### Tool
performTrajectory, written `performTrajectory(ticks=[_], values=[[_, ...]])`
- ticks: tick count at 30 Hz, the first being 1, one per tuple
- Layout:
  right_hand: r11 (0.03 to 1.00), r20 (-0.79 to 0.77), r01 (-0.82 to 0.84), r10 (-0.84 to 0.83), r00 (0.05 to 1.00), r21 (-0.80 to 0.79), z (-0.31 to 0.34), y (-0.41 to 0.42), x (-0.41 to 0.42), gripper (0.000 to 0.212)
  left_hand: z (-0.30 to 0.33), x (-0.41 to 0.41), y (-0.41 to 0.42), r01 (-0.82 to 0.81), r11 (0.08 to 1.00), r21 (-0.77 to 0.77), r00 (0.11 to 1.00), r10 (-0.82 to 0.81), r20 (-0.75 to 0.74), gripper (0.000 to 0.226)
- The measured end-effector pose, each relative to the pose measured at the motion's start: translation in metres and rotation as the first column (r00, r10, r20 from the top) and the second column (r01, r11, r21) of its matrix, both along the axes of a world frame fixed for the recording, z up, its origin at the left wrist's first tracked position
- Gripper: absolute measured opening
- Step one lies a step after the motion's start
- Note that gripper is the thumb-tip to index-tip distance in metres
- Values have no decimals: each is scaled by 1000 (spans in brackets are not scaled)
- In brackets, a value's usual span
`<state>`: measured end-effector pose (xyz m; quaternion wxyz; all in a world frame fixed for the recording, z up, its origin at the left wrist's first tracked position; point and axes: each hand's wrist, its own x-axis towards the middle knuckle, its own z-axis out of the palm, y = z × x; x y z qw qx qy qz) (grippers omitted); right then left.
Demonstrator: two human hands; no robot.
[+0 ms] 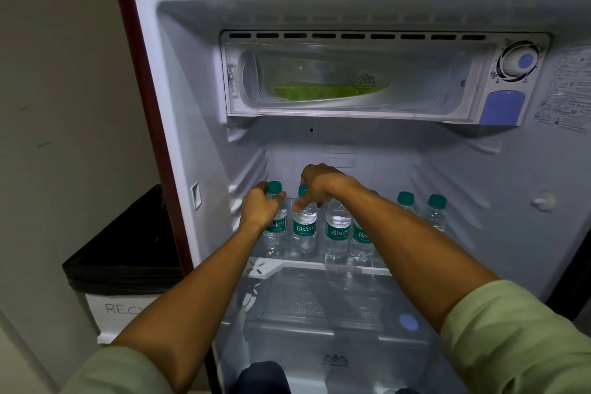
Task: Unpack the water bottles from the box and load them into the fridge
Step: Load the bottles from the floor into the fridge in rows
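The open fridge (204,99) has a glass shelf (319,262) that carries several small clear water bottles with green caps and green labels. My left hand (260,209) grips the leftmost bottle (274,235) by its neck, just under the cap. My right hand (319,185) reaches in over the second bottle (304,230) and pinches its neck and cap from above. Two more labelled bottles (337,230) stand right of it, partly behind my right forearm. Two further bottles (436,211) stand at the back right. The box is out of view.
A freezer compartment (351,73) with a green tray sits above the shelf, with a thermostat dial (519,59) on its right. A clear crisper drawer (319,304) lies below the shelf. A bin with a black liner (128,253) stands left of the fridge.
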<state>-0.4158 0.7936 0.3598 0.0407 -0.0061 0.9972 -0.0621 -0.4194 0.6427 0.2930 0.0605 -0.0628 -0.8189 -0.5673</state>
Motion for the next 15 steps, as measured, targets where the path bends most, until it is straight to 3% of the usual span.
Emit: performTrajectory(ticks=[15], values=[[998, 97, 22, -17, 995, -57, 7, -3, 4, 66, 1, -3, -10, 61, 998, -14, 998, -61, 31, 50]])
